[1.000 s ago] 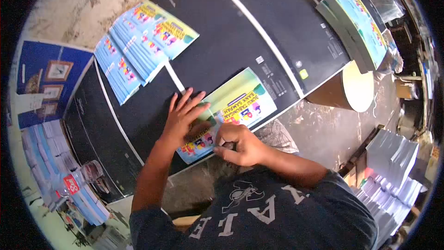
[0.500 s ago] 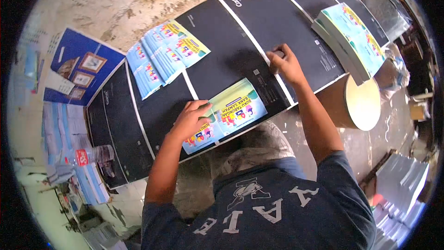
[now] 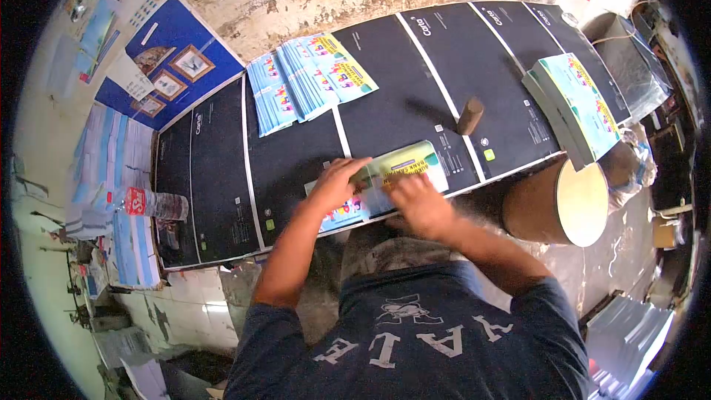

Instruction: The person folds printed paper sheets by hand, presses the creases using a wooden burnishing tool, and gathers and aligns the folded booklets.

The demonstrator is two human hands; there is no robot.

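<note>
A printed cover sheet [image 3: 419, 164], yellow-green and light blue, lies at the near edge of the black table. My left hand [image 3: 337, 187] rests on its left part, with the fingers reaching across it toward the right. On the sheet's right half is my right hand [image 3: 419, 201], its fingers bent and blurred by motion, so their grip cannot be made out. Beyond the sheet, a short brown cylinder [image 3: 470, 116] stands upright on the table, apart from both hands.
Fanned covers [image 3: 312, 78] lie at the back left of the table [image 3: 392, 118]. A thick stack of booklets [image 3: 581, 107] sits at the right. Below the right edge is a round drum [image 3: 583, 204]. A plastic bottle [image 3: 159, 204] lies left, near paper stacks [image 3: 111, 155].
My right hand has come back from the table's right side onto the sheet. The brown cylinder now stands on the table, out of my hand. The camera view has shifted.
</note>
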